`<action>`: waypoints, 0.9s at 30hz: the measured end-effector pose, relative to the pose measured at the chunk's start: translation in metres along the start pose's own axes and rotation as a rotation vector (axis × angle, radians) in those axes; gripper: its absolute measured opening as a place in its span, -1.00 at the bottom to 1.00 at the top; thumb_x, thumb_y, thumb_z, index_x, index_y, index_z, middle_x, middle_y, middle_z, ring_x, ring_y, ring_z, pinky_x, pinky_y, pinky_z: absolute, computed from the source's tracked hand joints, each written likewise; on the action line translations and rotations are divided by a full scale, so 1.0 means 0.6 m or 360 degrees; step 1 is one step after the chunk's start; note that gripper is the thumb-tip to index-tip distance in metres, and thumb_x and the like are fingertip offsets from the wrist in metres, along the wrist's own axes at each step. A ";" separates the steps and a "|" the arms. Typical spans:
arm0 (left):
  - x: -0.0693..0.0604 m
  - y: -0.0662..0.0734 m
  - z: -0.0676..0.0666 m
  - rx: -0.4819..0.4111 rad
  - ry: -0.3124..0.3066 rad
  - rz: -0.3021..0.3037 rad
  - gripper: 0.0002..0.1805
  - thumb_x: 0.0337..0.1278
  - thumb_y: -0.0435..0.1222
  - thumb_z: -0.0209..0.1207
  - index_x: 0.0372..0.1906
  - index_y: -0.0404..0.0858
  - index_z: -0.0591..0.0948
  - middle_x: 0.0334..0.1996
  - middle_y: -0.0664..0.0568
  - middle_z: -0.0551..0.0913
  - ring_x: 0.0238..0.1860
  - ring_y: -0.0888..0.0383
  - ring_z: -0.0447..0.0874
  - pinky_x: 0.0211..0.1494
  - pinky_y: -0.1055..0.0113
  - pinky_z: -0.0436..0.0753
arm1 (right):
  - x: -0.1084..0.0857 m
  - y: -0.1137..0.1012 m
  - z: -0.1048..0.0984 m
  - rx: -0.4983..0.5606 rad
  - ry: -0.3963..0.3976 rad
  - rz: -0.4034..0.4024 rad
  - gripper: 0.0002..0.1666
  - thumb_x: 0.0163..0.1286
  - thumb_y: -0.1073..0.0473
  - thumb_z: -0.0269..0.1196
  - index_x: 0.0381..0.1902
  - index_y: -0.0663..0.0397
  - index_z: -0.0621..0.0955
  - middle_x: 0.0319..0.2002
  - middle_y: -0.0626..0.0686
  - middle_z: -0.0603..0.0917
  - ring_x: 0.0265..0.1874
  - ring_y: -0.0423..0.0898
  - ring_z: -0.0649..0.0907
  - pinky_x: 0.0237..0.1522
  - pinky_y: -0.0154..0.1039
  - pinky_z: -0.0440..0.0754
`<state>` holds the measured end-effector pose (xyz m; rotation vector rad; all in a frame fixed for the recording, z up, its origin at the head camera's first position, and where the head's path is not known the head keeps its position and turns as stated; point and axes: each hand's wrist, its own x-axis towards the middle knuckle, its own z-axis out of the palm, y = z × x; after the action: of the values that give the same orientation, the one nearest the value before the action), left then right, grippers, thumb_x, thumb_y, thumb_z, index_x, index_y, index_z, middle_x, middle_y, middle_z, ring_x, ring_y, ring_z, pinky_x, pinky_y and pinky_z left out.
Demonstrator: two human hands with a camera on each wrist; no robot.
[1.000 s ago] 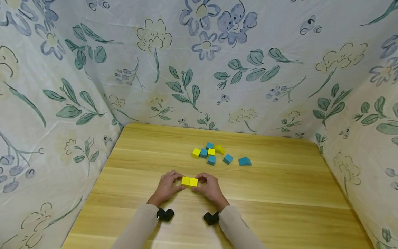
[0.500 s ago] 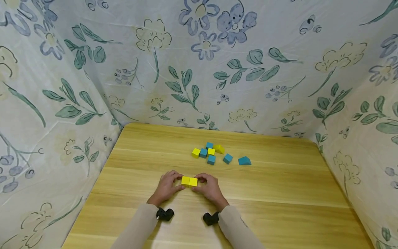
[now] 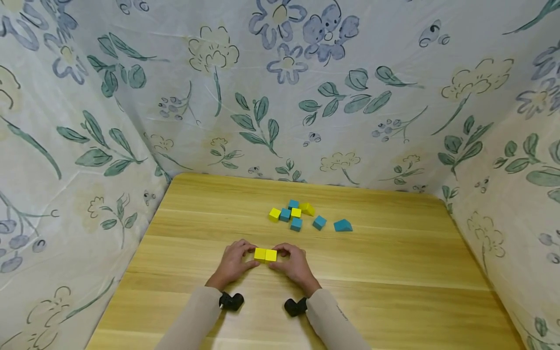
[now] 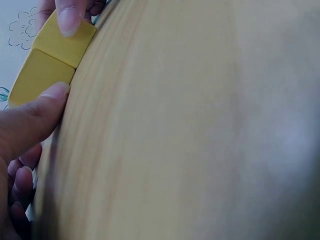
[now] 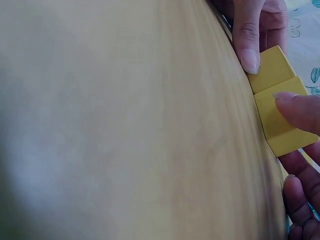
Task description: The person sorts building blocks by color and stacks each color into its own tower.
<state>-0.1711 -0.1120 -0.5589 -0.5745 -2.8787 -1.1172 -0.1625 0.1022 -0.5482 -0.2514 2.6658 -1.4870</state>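
Note:
Two yellow cubes sit side by side with their faces touching, near the middle of the table in the head view. My left hand (image 3: 234, 262) pinches the left cube (image 3: 260, 253) between thumb and fingers. Opposite it, my right hand (image 3: 295, 266) holds the right cube (image 3: 271, 255) the same way. In the left wrist view, the left thumb presses on the near face of the left cube (image 4: 40, 75). From the right wrist, the right thumb lies on the face of the right cube (image 5: 282, 122). Fingers behind the cubes are partly hidden.
Beyond the hands lies a loose group of blocks: blue cubes (image 3: 296, 224), yellow cubes (image 3: 274, 215) and a yellow wedge-like block (image 3: 308, 209). A blue slanted block (image 3: 343, 225) lies at their right. Floral cloth (image 3: 262, 146) hangs around the wooden table (image 3: 393, 272).

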 end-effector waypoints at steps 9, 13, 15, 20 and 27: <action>0.000 0.001 0.000 0.0008 0.0013 -0.0003 -0.60 -0.04 -0.17 0.43 -0.06 -0.22 0.67 -0.23 0.16 0.54 -0.31 0.21 0.34 -0.17 0.21 0.26 | -0.001 -0.001 -0.003 0.0011 -0.0008 -0.0038 -0.54 -0.01 0.13 0.54 -0.12 0.05 0.67 -0.24 -0.06 0.66 -0.25 -0.10 0.52 -0.08 -0.08 0.16; 0.001 0.001 0.000 0.0005 0.0006 -0.0012 -0.59 -0.04 -0.16 0.43 -0.06 -0.22 0.66 -0.23 0.17 0.53 -0.30 0.21 0.35 -0.16 0.21 0.27 | -0.003 0.004 -0.008 0.0081 -0.0069 -0.0024 -0.48 0.01 0.14 0.53 -0.04 0.05 0.65 -0.15 -0.04 0.66 -0.19 -0.07 0.52 -0.01 -0.09 0.31; 0.000 0.001 0.000 -0.0001 0.0005 -0.0013 -0.59 -0.04 -0.16 0.43 -0.06 -0.23 0.66 -0.23 0.17 0.53 -0.30 0.21 0.34 -0.16 0.21 0.27 | -0.005 0.009 -0.013 0.0150 -0.0110 -0.0002 -0.45 0.02 0.16 0.52 0.02 0.03 0.63 -0.10 -0.04 0.65 -0.14 -0.06 0.52 0.03 -0.09 0.40; 0.000 0.001 0.000 0.0000 0.0007 -0.0001 -0.59 -0.04 -0.16 0.43 -0.05 -0.22 0.66 -0.24 0.17 0.52 -0.31 0.21 0.33 -0.17 0.22 0.26 | -0.006 0.026 -0.037 0.0349 -0.0113 0.0003 -0.47 0.11 0.29 0.45 0.08 0.14 0.59 -0.02 0.08 0.65 -0.07 0.04 0.57 0.07 -0.07 0.46; 0.001 0.002 -0.001 -0.0005 0.0000 -0.0006 -0.59 -0.04 -0.17 0.42 -0.04 -0.22 0.66 -0.21 0.15 0.54 -0.30 0.21 0.34 -0.16 0.22 0.26 | 0.012 0.040 -0.083 0.0486 0.0166 0.0091 -0.54 0.21 0.32 0.37 0.08 0.28 0.59 0.01 0.25 0.63 -0.13 0.10 0.57 -0.11 -0.27 0.52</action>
<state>-0.1711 -0.1116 -0.5577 -0.5692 -2.8798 -1.1229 -0.1796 0.1546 -0.5424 -0.0772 2.4469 -1.9043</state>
